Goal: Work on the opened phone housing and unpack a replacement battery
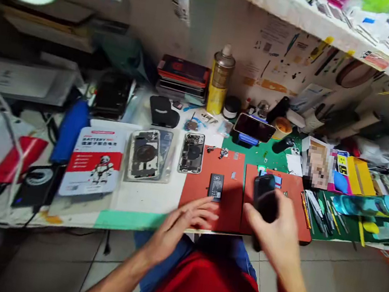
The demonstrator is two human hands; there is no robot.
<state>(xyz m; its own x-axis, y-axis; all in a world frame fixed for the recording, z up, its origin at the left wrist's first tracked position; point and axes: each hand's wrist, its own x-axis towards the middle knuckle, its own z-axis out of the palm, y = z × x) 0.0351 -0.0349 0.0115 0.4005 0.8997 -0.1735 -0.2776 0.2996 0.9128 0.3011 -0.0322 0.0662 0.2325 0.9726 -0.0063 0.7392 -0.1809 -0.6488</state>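
My left hand point(187, 218) lies at the front edge of the left orange-red mat point(193, 192), fingers stretched out and holding nothing. Just beyond its fingertips is a black phone battery point(215, 187), flat on that mat; I cannot tell whether they touch. Over the right orange-red mat point(301, 191), my right hand point(277, 227) grips a dark phone-like device point(267, 193) between thumb and fingers. Its details are blurred. An opened phone body point(192, 153) sits left of the battery, and small metal parts point(222, 153) are scattered at the mat's back.
Another opened phone point(144, 154) lies on a clear bag, beside a battery package point(93, 162). A phone point(254, 127) leans on a blue stand behind the mats. A yellow spray can point(220, 81) stands at the back. Tweezers point(319, 211) and a blue bottle point(371, 205) are right; a shelf point(308, 21) overhangs.
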